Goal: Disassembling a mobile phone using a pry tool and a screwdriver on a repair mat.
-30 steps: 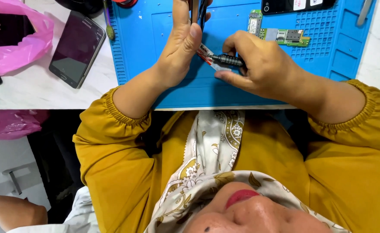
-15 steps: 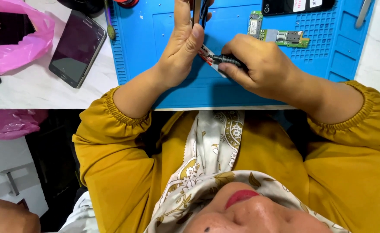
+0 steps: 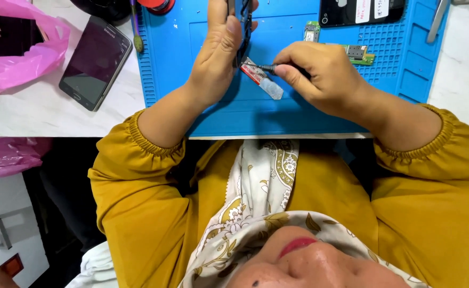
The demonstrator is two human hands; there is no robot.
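Our right hand had its fingers curled shut around a slim dark screwdriver, its metal tip pointing left toward the thin dark phone frame. Our left hand clasped that frame upright on its edge, thumb and fingers closed along it. Just below the tip a small strip, red at one end and translucent grey at the other, stuck out. Beneath lay the ribbed blue silicone mat, with a green circuit board just beyond the right knuckles and a glossy smartphone well left on white marble-like table.
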